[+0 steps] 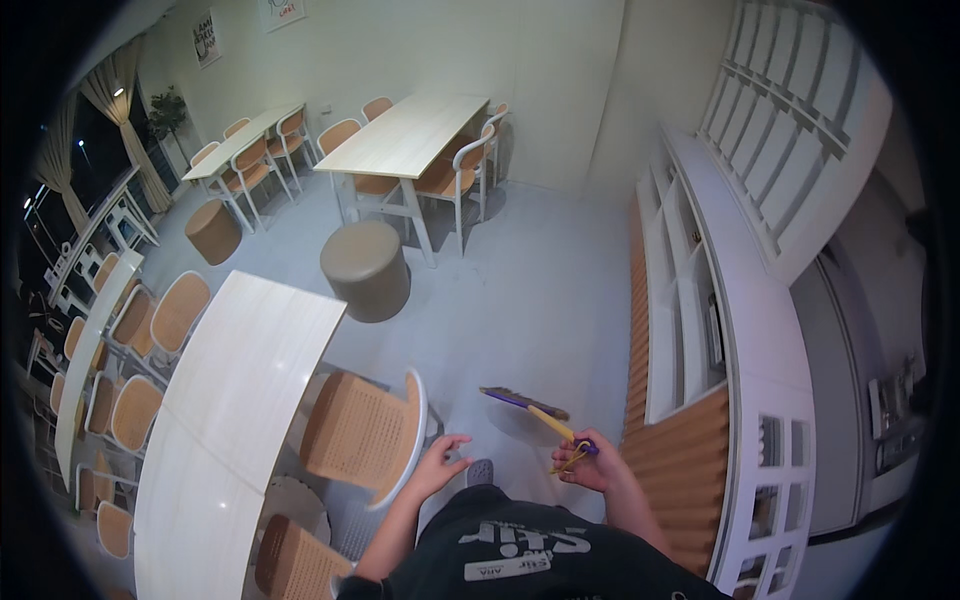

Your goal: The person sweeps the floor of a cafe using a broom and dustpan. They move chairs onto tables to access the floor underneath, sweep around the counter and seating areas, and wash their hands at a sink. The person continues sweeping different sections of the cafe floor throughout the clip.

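My right hand (586, 460) grips the upper end of a broom (551, 421) with a yellow handle and a purple cap. A yellow cord loop (573, 457) hangs from that end, by my fingers. The broom's purple head and dark bristles (525, 399) point forward and left, over the grey floor; whether they touch it I cannot tell. Raised in front of my body, my left hand (444, 465) holds nothing, and its fingers are apart. The white-framed woven chair (367, 431) stands just left of it.
Along the left runs a pale table (232, 390), with a second woven chair (300, 562) tucked close. A round stool (365, 270) stands ahead, before another table (420, 135) with chairs. On the right are a counter (757, 315), its open shelves (664, 322) and corrugated brown panelling (675, 480).
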Demonstrator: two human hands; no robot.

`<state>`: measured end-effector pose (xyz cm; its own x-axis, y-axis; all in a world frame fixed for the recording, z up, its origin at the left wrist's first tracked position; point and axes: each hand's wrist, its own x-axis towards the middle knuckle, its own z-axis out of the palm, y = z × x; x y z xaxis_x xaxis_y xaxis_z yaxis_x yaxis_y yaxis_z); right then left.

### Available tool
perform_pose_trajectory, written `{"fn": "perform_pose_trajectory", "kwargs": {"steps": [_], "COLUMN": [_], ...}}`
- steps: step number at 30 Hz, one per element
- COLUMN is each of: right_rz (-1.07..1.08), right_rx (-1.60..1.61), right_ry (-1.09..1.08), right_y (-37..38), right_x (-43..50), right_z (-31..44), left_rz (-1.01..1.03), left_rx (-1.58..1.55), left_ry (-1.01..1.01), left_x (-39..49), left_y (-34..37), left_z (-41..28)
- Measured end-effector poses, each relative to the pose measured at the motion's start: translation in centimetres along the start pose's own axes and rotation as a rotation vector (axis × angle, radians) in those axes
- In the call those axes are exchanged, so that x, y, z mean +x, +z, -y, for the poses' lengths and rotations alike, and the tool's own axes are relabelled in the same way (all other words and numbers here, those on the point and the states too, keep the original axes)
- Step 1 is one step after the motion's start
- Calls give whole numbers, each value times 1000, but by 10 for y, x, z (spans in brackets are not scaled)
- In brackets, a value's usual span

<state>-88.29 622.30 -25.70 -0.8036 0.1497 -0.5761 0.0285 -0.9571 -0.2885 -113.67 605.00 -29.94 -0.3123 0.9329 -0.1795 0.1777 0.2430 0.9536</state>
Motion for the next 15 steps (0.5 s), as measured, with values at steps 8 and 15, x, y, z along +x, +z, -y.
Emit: {"fn": "perform_pose_trajectory", "kwargs": {"steps": [8,15], "right_rz": [58,-1], "right_rx": [-133,-490], "right_ry": [-3,-34], "right_y": [33,22], "right_x": [67,185], "right_z": [171,356], "left_rz": [400,506], "left_rx": [463,570], "left_ry": [634,560], "left_x": [265,486], "left_y": [33,22], "left_z": [-115,-84]}}
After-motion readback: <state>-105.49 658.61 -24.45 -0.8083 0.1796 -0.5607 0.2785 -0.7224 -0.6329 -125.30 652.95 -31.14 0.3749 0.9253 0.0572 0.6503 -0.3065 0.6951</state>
